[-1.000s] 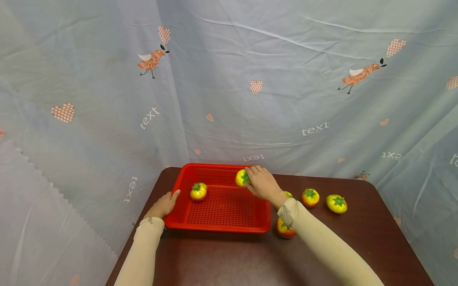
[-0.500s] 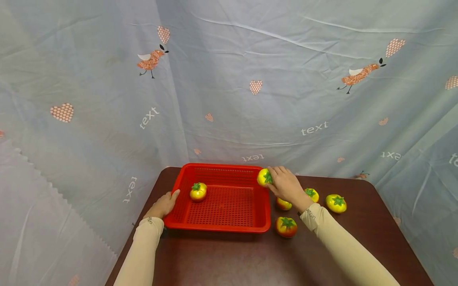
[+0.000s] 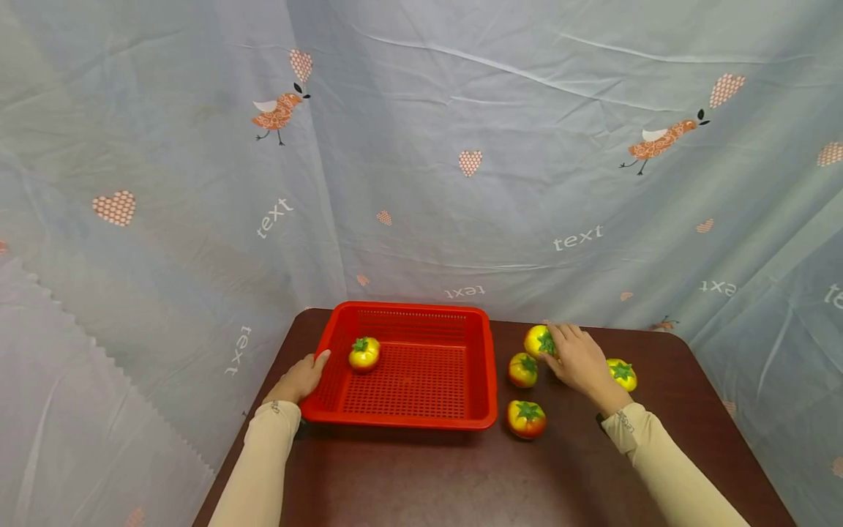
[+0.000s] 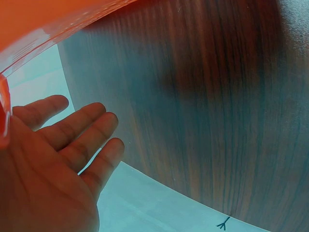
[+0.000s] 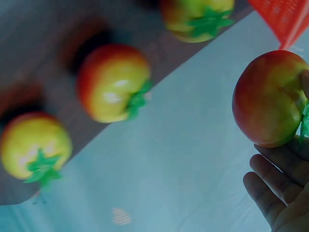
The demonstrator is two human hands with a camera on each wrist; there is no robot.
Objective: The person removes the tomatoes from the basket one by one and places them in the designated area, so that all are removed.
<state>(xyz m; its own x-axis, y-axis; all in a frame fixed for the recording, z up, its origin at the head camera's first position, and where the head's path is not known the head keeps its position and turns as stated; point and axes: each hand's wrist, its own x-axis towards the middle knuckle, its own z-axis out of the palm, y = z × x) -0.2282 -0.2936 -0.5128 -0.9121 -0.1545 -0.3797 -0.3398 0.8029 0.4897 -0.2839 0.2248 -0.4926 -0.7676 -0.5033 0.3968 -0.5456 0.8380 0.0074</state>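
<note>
My left hand (image 3: 299,377) is at the left rim of a red plastic basket (image 3: 402,421), its thumb over the rim. In the left wrist view its other fingers (image 4: 84,130) are fairly straight and spread outside the basket wall (image 4: 43,21). Right of the basket, my right hand (image 3: 582,359) holds a yellow-and-red toy tomato (image 3: 536,341) with a green star-shaped top. The right wrist view shows the held tomato (image 5: 265,104) raised between thumb and fingers, the lower fingers loose. A second tomato (image 3: 364,354) sits in the basket's left part.
On the dark wooden table (image 3: 421,476), tomatoes lie right of the basket: one near its side (image 3: 522,371), another tomato (image 3: 526,420) nearer me, and one farther right (image 3: 622,374). My right hand hides part of that area. A patterned grey curtain (image 3: 421,183) hangs behind the table.
My right hand has moved right with the tomato, from over the basket to over the table beside it. My left hand and the basket have stayed put.
</note>
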